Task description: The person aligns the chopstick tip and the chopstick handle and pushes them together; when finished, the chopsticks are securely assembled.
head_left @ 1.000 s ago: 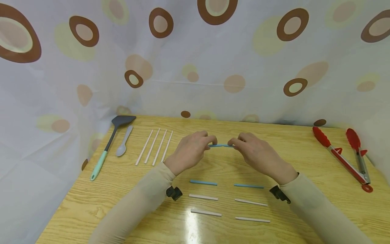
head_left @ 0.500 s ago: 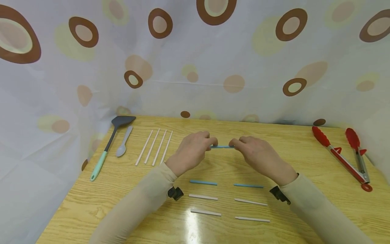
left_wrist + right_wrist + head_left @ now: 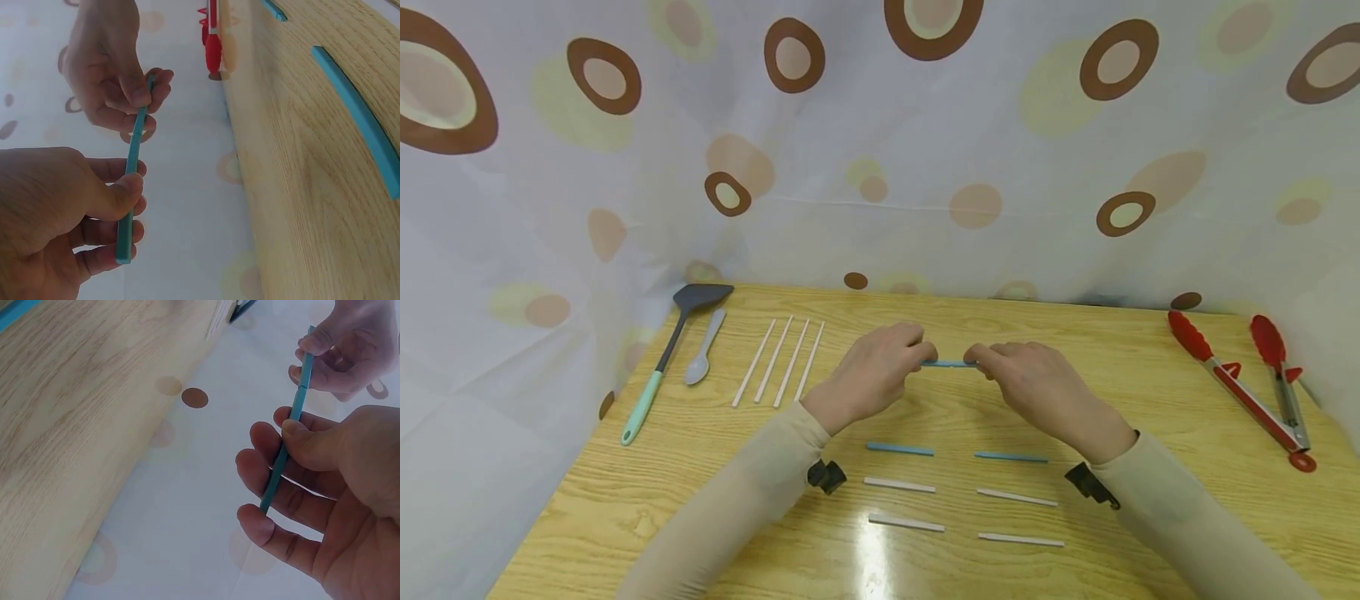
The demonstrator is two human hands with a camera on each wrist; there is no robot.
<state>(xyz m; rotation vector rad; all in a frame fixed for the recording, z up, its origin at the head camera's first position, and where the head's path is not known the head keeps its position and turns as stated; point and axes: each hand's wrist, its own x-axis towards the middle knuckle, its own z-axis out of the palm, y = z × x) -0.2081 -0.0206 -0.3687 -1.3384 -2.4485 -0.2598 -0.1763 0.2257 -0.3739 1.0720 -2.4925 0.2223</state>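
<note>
My left hand (image 3: 874, 372) and right hand (image 3: 1039, 382) hold a thin blue chopstick (image 3: 950, 364) between them, one at each end, over the far part of the table. In the left wrist view, a seam crosses the chopstick (image 3: 134, 145) midway, in the gap between the hands. The left thumb presses it against the fingers. Seen from the right wrist, the right thumb and fingers pinch the other half (image 3: 289, 437), its end lying along the fingers. Two shorter blue chopstick pieces, a left one (image 3: 900, 449) and a right one (image 3: 1011, 457), lie below the hands.
Several short white pieces (image 3: 904, 523) lie nearer me, and several long white chopsticks (image 3: 768, 360) left of my hands. Farther left are a turquoise-handled spatula (image 3: 670, 350) and a grey spoon (image 3: 703, 354). Red-tipped tongs (image 3: 1255, 400) lie at right. A patterned curtain (image 3: 917, 150) hangs behind the table.
Both hands have come slightly nearer me with the chopstick, the right one a little more. The slight bend at its middle now looks straighter. The things on the table have not moved.
</note>
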